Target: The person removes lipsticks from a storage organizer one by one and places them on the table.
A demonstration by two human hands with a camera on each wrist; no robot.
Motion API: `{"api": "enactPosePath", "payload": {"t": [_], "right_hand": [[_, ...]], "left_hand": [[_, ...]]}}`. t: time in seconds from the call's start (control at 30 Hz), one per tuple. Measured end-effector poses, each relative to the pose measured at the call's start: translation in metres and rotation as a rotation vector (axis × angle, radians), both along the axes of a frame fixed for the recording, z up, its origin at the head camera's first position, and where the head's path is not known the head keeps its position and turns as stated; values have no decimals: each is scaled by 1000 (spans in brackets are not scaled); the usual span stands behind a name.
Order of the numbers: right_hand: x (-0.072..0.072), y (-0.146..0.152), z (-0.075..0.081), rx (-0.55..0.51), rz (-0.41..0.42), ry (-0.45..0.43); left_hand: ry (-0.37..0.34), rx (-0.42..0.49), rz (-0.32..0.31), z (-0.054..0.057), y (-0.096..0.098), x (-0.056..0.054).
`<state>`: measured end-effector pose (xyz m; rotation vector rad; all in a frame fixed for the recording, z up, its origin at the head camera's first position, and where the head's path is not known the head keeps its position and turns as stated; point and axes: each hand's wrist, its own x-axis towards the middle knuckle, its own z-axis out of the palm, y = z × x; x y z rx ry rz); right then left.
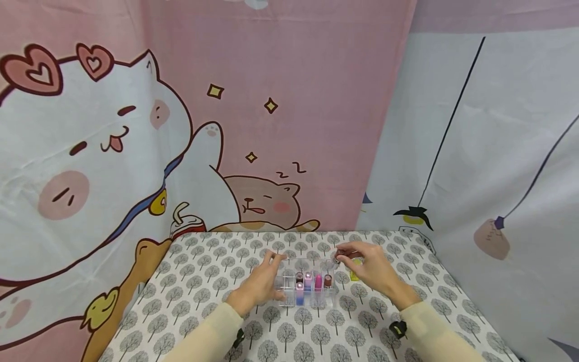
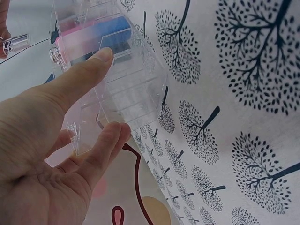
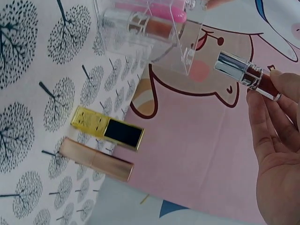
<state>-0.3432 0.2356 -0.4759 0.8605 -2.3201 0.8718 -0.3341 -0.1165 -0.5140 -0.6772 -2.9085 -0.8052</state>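
A clear lipstick organizer (image 1: 326, 301) stands on the tree-print cloth, with several lip products upright in its compartments. My left hand (image 1: 260, 284) grips its left end, the thumb and fingers (image 2: 112, 133) on opposite sides of the clear plastic. In the left wrist view a pink-and-blue tube (image 2: 96, 37) stands in a compartment near the thumb. My right hand (image 1: 368, 264) is raised just beyond the organizer's right end. Between thumb and fingertips it pinches a lip gloss tube (image 3: 248, 75), which has a shiny silver cap and a brownish-red body.
A yellow tube (image 3: 107, 127) with a black panel and a rose-gold lipstick tube (image 3: 96, 159) lie side by side on the cloth, right of the organizer. A small black object (image 1: 398, 329) is near my right sleeve. Printed curtains (image 1: 316, 125) hang behind the table.
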Motion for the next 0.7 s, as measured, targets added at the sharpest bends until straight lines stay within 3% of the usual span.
{"api": "enactPosePath", "payload": {"t": [0.33,0.5,0.7], "right_hand": [[0,16,2,-36,-73,-36],[-5,24,3,-24,-116,58],[-11,34,2,-31,-151,110]], "left_hand": [[0,3,-9,-2,-2,1],[-2,7,-6,-2,-2,0],[0,-4,0,-4,-2,-3]]}}
